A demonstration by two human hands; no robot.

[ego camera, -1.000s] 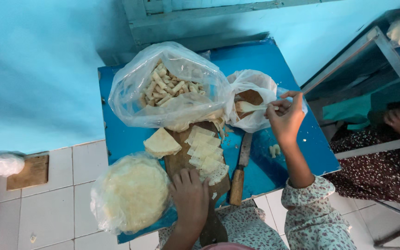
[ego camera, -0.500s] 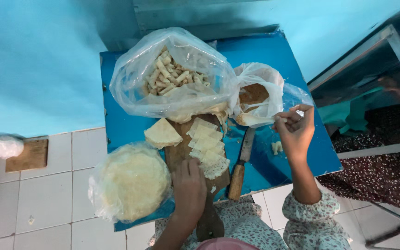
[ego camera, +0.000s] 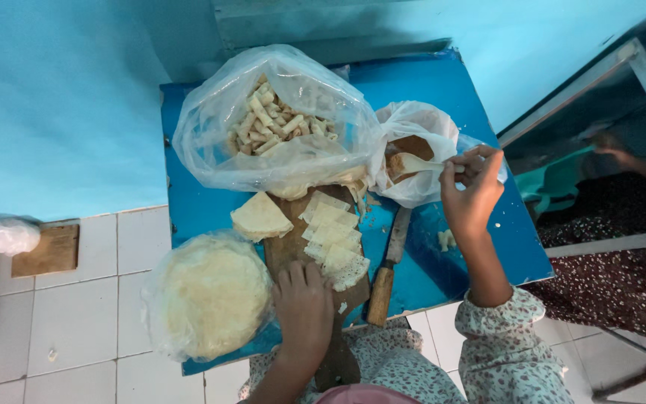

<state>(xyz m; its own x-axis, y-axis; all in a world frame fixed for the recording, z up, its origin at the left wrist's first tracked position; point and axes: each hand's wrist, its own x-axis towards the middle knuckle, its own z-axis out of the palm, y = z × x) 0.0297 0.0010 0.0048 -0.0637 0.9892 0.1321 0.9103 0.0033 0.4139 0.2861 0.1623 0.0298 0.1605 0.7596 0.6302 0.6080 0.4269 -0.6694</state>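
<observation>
Right hand (ego camera: 471, 193) pinches the handle of a pale wooden spoon (ego camera: 415, 163), its bowl dipped in the small clear plastic bag of brown filling (ego camera: 413, 150); left hand (ego camera: 304, 305) lies flat, fingers together, on the brown wooden cutting board (ego camera: 287, 251). Beside it sit cut pale wrapper triangles (ego camera: 332, 238); a wooden-handled knife (ego camera: 387, 269) rests on the blue table (ego camera: 196, 209).

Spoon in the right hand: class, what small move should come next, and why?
Probably carry the spoon from the small bag to the wrappers on the wooden board. The right hand holds it at the bag's mouth, while the left hand steadies the board.
</observation>
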